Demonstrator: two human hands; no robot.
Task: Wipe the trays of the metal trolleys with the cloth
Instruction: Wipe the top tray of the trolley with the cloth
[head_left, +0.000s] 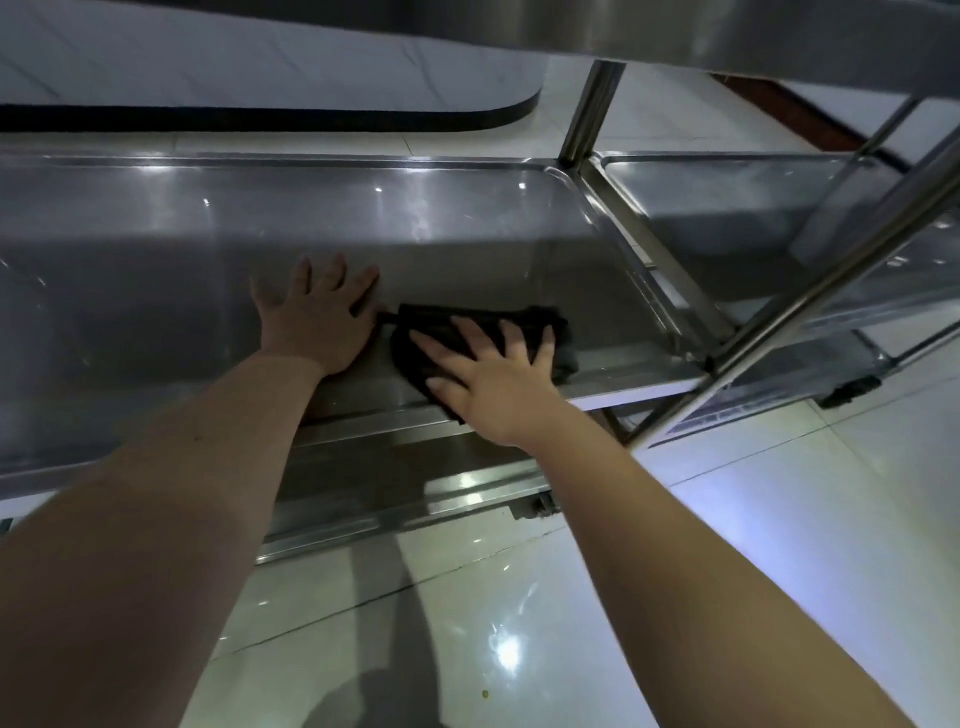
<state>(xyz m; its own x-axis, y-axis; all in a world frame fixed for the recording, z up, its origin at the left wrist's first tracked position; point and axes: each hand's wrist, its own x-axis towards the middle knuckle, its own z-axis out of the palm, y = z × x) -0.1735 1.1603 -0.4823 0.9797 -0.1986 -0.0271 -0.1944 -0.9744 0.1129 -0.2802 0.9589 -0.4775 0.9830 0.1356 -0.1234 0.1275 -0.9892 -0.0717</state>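
Head view: at frame centre a dark, nearly black cloth (441, 332), crumpled and folded, lies on the steel tray (156, 234). The right hand (488, 379) presses it flat with fingers spread wide; just left, the left hand (317, 317) rests open-fingered on the tray

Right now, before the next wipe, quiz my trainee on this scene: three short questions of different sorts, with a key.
1. True or false: the left hand rests flat on the tray.
2. Which hand presses the black cloth? A left; B right; C both.
3. Fill in: the cloth lies near the tray's ____ end.
Key: 1 true; 2 B, the right hand; 3 right.
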